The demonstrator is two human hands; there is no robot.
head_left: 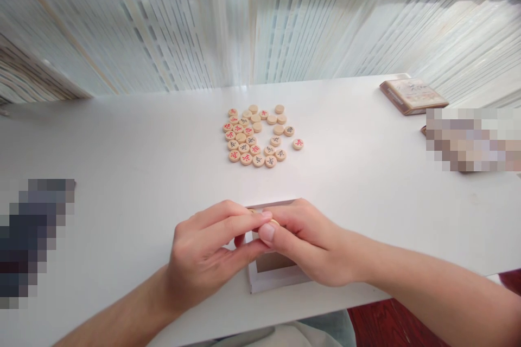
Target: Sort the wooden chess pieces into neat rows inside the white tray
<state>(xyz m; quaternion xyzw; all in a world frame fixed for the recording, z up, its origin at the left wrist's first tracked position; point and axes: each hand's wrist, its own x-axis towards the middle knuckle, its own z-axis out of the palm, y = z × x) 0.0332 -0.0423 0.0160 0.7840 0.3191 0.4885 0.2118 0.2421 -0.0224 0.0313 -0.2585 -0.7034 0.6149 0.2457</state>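
Near the table's front edge, both hands meet above a shallow white box [280, 280] with a brown inside. My right hand [309, 244] pinches a small pale round piece [274, 222] between thumb and fingers. The fingers of my left hand [220, 244] are bent and touch the right fingertips; whether they also grip a piece is hidden. Beyond the box lie several round wooden pieces [246, 158] in a loose cluster, some with red or black characters, others plain side up. One red-marked piece [298, 144] sits apart at the cluster's right.
A brown and cream box [415, 95] lies at the back right of the white table [142, 173]. Blurred-out items are at the far left and far right. A striped curtain [183, 21] hangs behind the table's back edge.
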